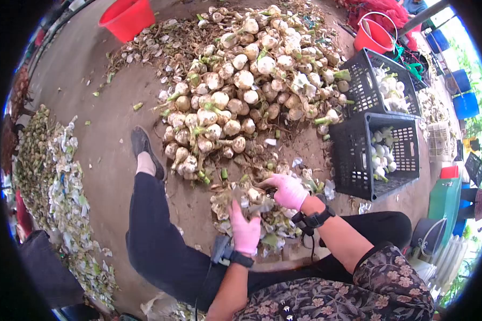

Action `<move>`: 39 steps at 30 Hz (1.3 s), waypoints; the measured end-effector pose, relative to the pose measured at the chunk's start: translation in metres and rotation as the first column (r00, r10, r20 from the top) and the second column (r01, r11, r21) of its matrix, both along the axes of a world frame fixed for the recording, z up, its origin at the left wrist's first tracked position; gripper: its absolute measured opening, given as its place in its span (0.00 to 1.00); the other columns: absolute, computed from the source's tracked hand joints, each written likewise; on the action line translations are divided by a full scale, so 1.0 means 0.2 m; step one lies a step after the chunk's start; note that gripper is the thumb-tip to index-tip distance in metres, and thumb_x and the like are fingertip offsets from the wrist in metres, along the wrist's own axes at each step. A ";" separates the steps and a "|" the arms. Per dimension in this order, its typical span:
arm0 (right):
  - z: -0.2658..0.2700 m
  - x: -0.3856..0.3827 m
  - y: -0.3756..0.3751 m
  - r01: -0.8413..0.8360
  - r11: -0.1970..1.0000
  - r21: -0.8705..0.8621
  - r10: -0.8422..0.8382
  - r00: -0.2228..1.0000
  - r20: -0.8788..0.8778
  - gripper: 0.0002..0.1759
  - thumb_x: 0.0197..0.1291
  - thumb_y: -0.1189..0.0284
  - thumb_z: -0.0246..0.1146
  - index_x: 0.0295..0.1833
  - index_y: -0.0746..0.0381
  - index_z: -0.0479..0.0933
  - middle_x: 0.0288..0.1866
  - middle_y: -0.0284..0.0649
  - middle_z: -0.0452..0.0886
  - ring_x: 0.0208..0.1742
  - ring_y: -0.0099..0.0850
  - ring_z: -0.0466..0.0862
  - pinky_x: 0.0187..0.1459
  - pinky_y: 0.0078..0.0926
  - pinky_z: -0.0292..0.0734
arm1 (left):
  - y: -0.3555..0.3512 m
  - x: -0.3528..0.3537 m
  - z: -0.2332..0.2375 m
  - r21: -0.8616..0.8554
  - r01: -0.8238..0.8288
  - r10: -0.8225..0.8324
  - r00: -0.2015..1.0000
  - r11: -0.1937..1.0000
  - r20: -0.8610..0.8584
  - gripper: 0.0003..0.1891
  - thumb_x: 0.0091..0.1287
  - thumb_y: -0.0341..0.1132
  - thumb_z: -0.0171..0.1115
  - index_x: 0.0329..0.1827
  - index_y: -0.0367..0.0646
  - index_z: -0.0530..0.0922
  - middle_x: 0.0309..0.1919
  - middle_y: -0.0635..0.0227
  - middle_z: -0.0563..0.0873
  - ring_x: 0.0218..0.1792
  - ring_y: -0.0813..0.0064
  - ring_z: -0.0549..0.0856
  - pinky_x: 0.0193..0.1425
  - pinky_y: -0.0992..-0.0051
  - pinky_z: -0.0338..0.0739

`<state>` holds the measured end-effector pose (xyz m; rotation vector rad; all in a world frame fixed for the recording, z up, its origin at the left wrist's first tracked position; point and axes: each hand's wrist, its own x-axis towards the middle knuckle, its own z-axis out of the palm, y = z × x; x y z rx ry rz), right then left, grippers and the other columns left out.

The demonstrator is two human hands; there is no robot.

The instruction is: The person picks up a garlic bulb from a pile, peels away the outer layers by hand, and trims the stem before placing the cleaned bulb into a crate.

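My left hand (245, 231), in a pink glove, is low in the middle, its fingers bent toward a pale, blurred piece that looks like garlic skin. Just right of it, my right hand (290, 192), also pink-gloved, has its fingers curled closed; what they hold is hidden. Below and between both hands lies a small heap of garlic peelings (276, 230). Beyond them rises a large pile of garlic bulbs (243, 80), many dirty and with cut green stems.
Two black crates, one near (353, 160) and one farther (361, 80), hold whitish bulbs at the right. A red tub (127, 21) stands at the back left, a red bucket (372, 37) at the back right. Peelings (69, 198) line the left floor. My outstretched leg (152, 224) borders the pile.
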<state>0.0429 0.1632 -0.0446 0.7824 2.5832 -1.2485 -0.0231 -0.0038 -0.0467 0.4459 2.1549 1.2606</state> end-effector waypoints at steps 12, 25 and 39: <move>0.31 0.16 -0.29 0.306 0.500 -0.810 -0.636 0.765 -0.104 0.23 0.57 0.65 0.68 0.56 0.65 0.74 0.47 0.35 0.80 0.46 0.21 0.78 0.50 0.21 0.73 | -0.06 0.07 0.18 0.386 0.062 -0.067 0.998 0.920 0.000 0.29 0.48 0.21 0.69 0.56 0.37 0.72 0.48 0.65 0.80 0.51 0.74 0.78 0.58 0.75 0.71; 0.33 0.16 -0.29 0.283 0.837 -0.468 -0.392 0.907 -0.154 0.19 0.56 0.62 0.68 0.43 0.67 0.79 0.33 0.40 0.83 0.37 0.23 0.80 0.41 0.25 0.75 | -0.13 0.06 0.22 0.472 -0.042 -0.081 0.968 0.881 0.237 0.27 0.49 0.19 0.69 0.55 0.36 0.73 0.48 0.66 0.81 0.48 0.76 0.80 0.55 0.76 0.75; 0.38 0.17 -0.27 0.334 0.853 -0.401 -0.410 0.904 -0.118 0.19 0.52 0.62 0.71 0.40 0.67 0.79 0.25 0.34 0.78 0.29 0.19 0.71 0.32 0.23 0.70 | -0.11 0.05 0.24 0.530 -0.058 -0.238 0.848 0.846 0.473 0.25 0.56 0.25 0.67 0.59 0.35 0.73 0.47 0.66 0.82 0.47 0.77 0.80 0.53 0.78 0.75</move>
